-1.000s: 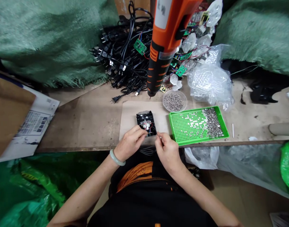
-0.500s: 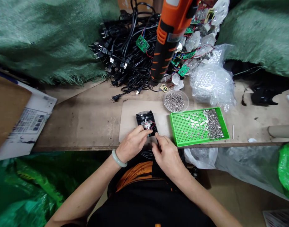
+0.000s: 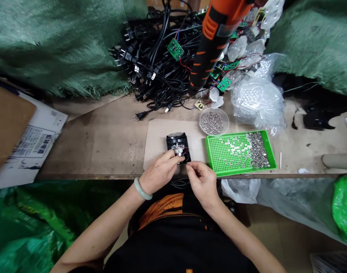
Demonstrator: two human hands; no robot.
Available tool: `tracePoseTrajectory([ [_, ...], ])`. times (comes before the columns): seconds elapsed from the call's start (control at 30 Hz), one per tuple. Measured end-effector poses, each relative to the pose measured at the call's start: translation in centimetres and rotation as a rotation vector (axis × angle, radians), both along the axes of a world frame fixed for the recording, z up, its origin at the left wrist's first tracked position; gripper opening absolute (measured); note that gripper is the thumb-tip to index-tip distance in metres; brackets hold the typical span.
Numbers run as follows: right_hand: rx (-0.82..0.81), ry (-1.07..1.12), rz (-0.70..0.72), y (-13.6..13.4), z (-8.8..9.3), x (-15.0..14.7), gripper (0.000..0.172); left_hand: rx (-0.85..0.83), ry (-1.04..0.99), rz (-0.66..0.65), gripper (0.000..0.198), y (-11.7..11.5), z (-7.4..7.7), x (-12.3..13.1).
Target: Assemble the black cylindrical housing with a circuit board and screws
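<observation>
A small black open housing (image 3: 177, 145) with red and blue wires and a white part inside lies on a beige mat (image 3: 159, 138) at the bench's near edge. My left hand (image 3: 160, 171), with a pale green bangle on its wrist, rests its fingertips on the housing's near left side. My right hand (image 3: 201, 179) is pinched just right of the housing's near corner, holding a thin dark wire that runs off the bench edge. An orange and black electric screwdriver (image 3: 213, 38) hangs above the bench, tilted.
A green perforated tray (image 3: 216, 163) with several screws sits right of the mat, a clear bowl of screws (image 3: 213, 121) behind it. Black power cords (image 3: 156, 64), green circuit boards (image 3: 175, 49) and bubble wrap (image 3: 257, 98) fill the back. Cardboard (image 3: 8, 125) lies left.
My right hand has shifted slightly right and raised its pinched fingers beside the housing. The hanging screwdriver appears further right and higher as the view shifts. My left hand stays on the housing.
</observation>
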State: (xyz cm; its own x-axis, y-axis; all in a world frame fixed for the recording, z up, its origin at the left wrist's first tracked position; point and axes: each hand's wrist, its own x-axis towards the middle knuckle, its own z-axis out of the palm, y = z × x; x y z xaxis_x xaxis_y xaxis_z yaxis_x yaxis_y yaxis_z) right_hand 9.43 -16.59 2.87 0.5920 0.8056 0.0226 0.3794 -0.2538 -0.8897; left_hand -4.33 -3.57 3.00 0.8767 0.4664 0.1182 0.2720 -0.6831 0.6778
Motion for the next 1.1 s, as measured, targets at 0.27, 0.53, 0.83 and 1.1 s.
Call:
tracePoseTrajectory([
  [0.27, 0.021, -0.029, 0.026, 0.08, -0.03, 0.03, 0.014, 0.037, 0.009, -0.007, 0.033, -0.11, 0.02, -0.02],
  [0.53, -0.048, -0.094, 0.050, 0.44, 0.35, 0.66, 0.013, 0.031, 0.009, -0.015, 0.033, -0.04, 0.00, -0.05],
  [0.83, -0.018, -0.069, 0.045, 0.59, 0.47, 0.56, 0.012, 0.022, -0.003, -0.004, 0.033, -0.11, -0.19, -0.20],
  [1.1, -0.086, -0.001, 0.047, 0.90, 0.69, 0.49, 0.013, 0.042, 0.011, -0.006, 0.033, -0.08, 0.15, -0.02],
])
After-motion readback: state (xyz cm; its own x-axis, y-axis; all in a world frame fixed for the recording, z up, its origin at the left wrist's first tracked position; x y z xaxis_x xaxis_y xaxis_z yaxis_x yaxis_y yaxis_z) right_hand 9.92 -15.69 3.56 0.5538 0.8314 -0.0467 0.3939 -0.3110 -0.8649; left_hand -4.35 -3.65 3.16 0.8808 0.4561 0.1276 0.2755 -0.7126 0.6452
